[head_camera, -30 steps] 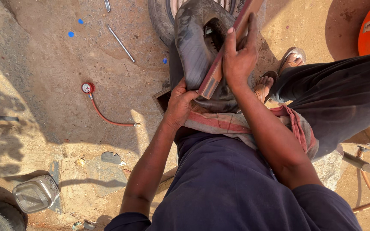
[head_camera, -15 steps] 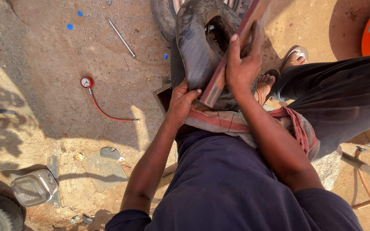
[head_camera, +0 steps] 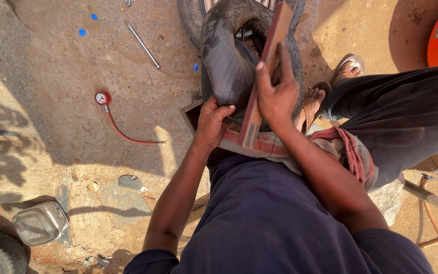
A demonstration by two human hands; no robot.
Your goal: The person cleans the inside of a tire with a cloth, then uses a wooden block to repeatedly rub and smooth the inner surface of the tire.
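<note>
We hold a black inner tube [head_camera: 229,61] draped over our lap, on a striped cloth [head_camera: 340,147] that seems there to pad the knee and keep the rubber from sliding. Our left hand [head_camera: 211,124] is closed on the tube's lower edge, fingers curled over it, likely to pin and stretch the surface. Our right hand [head_camera: 277,94] is wrapped around a flat reddish bar [head_camera: 264,76], laid lengthwise against the rubber, as if for rubbing it. On the ground to the left lie a gauge [head_camera: 102,98] on a red hose, a metal rod [head_camera: 143,44] and a steel tin [head_camera: 40,223], within reach.
</note>
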